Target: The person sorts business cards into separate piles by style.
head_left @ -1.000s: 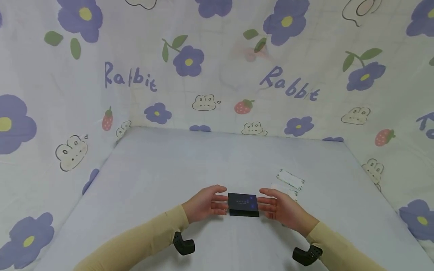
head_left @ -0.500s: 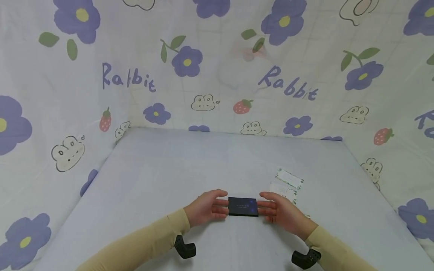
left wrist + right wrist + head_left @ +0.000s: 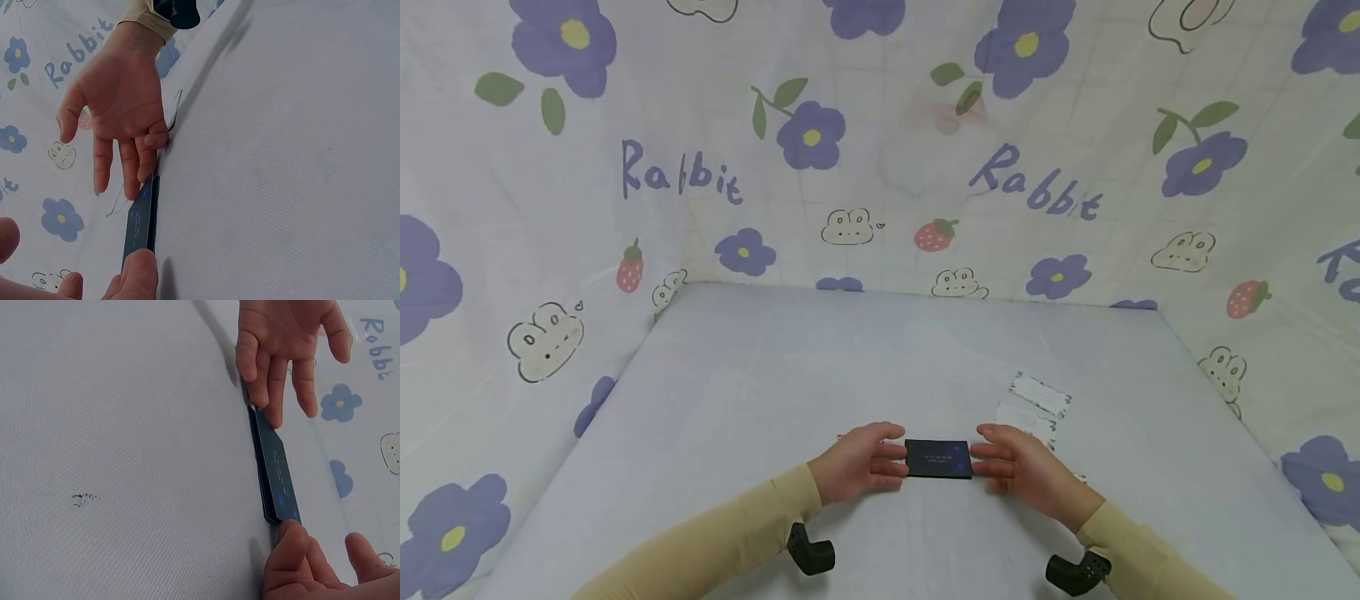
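Observation:
A flat dark blue rectangle (image 3: 938,459) with small pale print, like a stack of cards, lies low over the white table between my hands. Its long side shows layered edges in the right wrist view. My left hand (image 3: 863,461) stands at its left end, fingertips right at the short edge. At the opposite end, the fingertips of my right hand (image 3: 1026,467) come right up to the other short edge. Fingers on both hands are mostly straight, with the thumbs held up and apart from the rectangle.
Two white paper slips with green leafy borders, a farther slip (image 3: 1041,394) and a nearer slip (image 3: 1026,419), lie behind my right hand. A bit of red print peeks out behind my left hand. Patterned cloth walls (image 3: 880,167) enclose the white tabletop (image 3: 820,358).
The dark rectangle, seen with a thick front side a second ago, now looks thinner and flatter. Both hands have come slightly lower and toward me with it; in the last half second little has moved.

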The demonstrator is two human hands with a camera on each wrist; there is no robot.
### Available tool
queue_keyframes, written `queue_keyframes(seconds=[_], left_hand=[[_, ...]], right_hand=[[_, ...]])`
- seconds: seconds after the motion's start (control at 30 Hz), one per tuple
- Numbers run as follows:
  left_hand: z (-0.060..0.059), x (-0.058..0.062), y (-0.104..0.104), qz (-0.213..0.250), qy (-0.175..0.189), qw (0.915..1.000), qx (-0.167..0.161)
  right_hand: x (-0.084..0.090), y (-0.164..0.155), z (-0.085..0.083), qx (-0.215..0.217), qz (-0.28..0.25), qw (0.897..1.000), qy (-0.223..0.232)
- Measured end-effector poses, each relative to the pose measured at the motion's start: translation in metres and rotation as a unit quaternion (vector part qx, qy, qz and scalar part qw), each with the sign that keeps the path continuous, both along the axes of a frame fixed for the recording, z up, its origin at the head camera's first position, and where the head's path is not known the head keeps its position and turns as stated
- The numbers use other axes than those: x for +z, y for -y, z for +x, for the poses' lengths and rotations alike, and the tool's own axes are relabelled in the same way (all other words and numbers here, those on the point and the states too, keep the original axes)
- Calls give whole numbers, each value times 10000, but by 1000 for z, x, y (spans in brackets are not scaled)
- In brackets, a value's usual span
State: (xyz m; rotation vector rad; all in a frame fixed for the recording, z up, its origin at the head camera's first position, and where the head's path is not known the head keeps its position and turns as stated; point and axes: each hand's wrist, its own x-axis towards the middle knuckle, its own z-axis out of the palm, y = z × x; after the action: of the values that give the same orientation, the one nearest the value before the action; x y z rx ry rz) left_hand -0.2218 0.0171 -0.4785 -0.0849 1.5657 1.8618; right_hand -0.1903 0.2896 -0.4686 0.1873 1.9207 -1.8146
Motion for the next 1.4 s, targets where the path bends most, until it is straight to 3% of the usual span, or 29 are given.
queue_keyframes(seconds=[0.6, 0.87, 1.07, 1.27, 1.4], left_hand=[[3, 1, 2, -59, 15, 10000, 14], [-3, 2, 23, 154, -155, 9997, 67], [-6, 5, 48, 261, -280, 9988, 295], [-11, 7, 76, 482, -226, 9966, 629], [-13, 7, 93, 505, -198, 9951, 832]], right_hand=[[-1, 1, 4, -131, 104, 9999, -29], [10, -21, 10, -13, 24, 10000, -57], [14, -61, 24, -117, -595, 9982, -7], [14, -96, 41, -292, -1560, 9873, 94], [10, -110, 49, -568, -1687, 9838, 227]])
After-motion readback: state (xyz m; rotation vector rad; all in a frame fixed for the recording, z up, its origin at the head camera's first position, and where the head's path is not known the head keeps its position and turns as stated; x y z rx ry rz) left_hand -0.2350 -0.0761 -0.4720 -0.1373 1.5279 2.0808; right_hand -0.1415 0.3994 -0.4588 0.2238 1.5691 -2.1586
